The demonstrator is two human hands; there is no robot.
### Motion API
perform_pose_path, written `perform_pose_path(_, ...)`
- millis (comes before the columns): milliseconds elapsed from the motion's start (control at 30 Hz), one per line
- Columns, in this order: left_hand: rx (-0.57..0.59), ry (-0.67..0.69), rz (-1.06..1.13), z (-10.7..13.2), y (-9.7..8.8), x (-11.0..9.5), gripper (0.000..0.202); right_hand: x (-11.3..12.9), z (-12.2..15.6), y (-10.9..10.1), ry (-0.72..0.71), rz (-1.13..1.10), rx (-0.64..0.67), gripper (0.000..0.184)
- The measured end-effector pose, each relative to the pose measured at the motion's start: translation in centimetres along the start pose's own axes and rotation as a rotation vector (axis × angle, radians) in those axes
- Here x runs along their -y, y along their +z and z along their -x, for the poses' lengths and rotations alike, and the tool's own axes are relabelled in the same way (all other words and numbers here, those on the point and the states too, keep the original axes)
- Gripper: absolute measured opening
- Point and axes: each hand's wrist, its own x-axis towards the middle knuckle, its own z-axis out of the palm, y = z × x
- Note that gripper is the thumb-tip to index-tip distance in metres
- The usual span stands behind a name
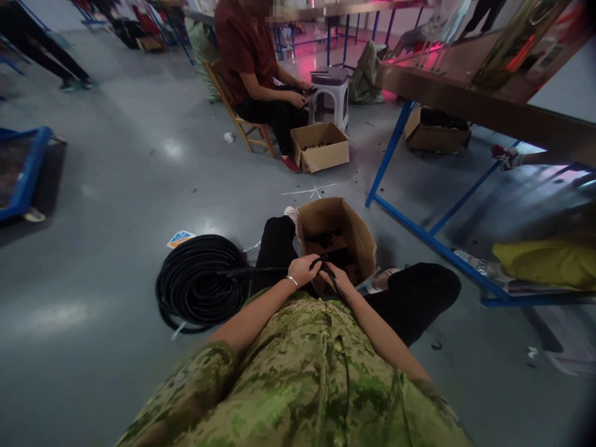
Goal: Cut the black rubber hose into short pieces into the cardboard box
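Observation:
My left hand [303,272], with a bracelet on the wrist, is closed around a strand of black tubing [261,270]. That strand runs from a large coil of black tubing [202,282] lying on the floor to my left. Close beside it, my right hand [339,280] is closed on a black length that hangs down across its fingers, seemingly the same tubing. The fingers of both hands nearly meet, and what lies between them is too small and dark to make out. Just below and beyond my hands, an open cardboard box [363,233] stands between my feet with dark pieces inside.
A blue-legged table [391,152] stands at the right, its crossbar near my knee. Ahead, a seated person [246,68] works beside another cardboard box [328,155] and a plastic stool [333,93]. A blue cart [28,174] is at far left.

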Motion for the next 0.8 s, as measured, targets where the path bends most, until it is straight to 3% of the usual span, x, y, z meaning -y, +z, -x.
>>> perform_pose_path(533,0.12,-0.115,-0.038,-0.8,-0.8,-0.2,0.031,-0.2,0.0,0.0,-0.019,0.346,-0.028,0.027)
perform_pose_path(667,0.055,-0.148,-0.037,-0.5,-0.5,-0.4,0.03,-0.5,-0.2,0.2,0.003,0.378,-0.056,0.025)
perform_pose_path(800,-0.025,-0.056,-0.144,0.0,-1.0,-0.8,0.027,-0.7,-0.4,0.3,0.029,0.351,-0.093,0.026)
